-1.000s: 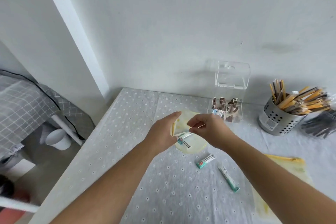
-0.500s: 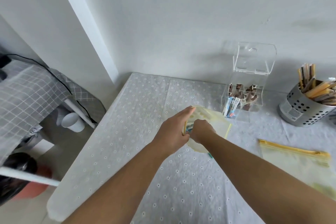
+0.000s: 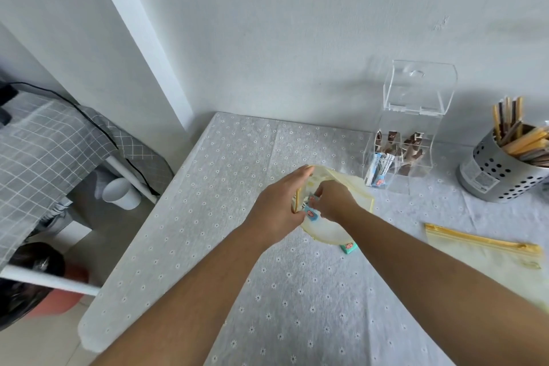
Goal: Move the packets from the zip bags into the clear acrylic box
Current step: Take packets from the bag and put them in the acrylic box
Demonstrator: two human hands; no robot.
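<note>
The right hand [image 3: 332, 200] has gone from pinching the rim of the yellow zip bag [image 3: 326, 227] a second ago to reaching into its mouth, fingers closed around a small cluster of blue-and-white packets [image 3: 310, 211]. The left hand [image 3: 279, 205] still clamps the bag's near rim, holding the opening wide. The view has also swung: the two loose packets that lay below the hands a second ago are mostly lost to sight, with only one teal packet [image 3: 349, 247] peeking out from under the bag, just below the right hand. My reading is that a fresh handful is about to come out, so this bag is not yet emptied.

Beyond the right hand, near but not touching, stands the clear acrylic box [image 3: 410, 125], its lid tipped up. Brown packets sit in its rear compartments and blue-and-white ones [image 3: 378, 171] lean in the front left compartment. A second zip bag [image 3: 481, 249] lies flat on the surface [image 3: 208, 187], well to the right of the hands.

Writing is mostly too small to read. The packet at the hands and those in the box carry a red patch with white letters, seemingly "aro", though I cannot be sure.
</note>
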